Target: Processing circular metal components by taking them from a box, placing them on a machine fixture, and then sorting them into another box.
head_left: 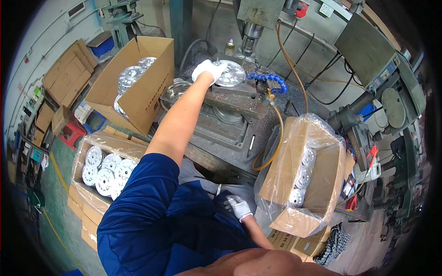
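Note:
My left arm reaches out to a drill press, and my white-gloved left hand [208, 72] grips the left edge of a shiny round metal disc with cut-outs [232, 76]. The disc sits on the fixture under the machine's spindle [251, 39]. Part of its left edge is hidden by my fingers. Close to my body, my gloved right hand [238, 208] rests on my lap, its fingers loosely apart and holding nothing. A metal bowl [176, 92] with shiny contents stands left of the fixture, beside my left forearm. A blue segmented coolant hose [271, 79] bends toward the disc from the right.
Left stand a tall carton [154, 78] with metal discs and a lower plastic-lined carton [83, 158] holding several discs. A third lined carton [281, 175] with a row of discs is at right. Metal chips and a pen-like stick [251, 146] lie on the worktable [221, 152].

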